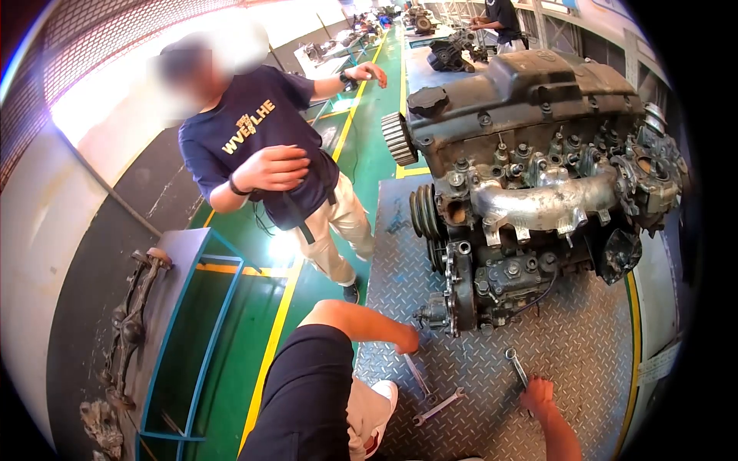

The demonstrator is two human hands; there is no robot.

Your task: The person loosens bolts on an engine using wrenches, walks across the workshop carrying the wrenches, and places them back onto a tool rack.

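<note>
My right hand is closed round the shank of a wrench, whose ring end points toward the engine. Close below the engine's front end, my left hand appears closed on the upper end of a second wrench; its fingers are partly hidden. A third wrench lies on the diamond-plate bench top between my hands, beside the second one's lower end. The large engine stands on the bench beyond them, with a silvery manifold along its near side.
A person in a dark T-shirt stands at the left of the bench, both hands raised. A blue-framed table holds axle parts. Farther back, another person stands near more engine parts.
</note>
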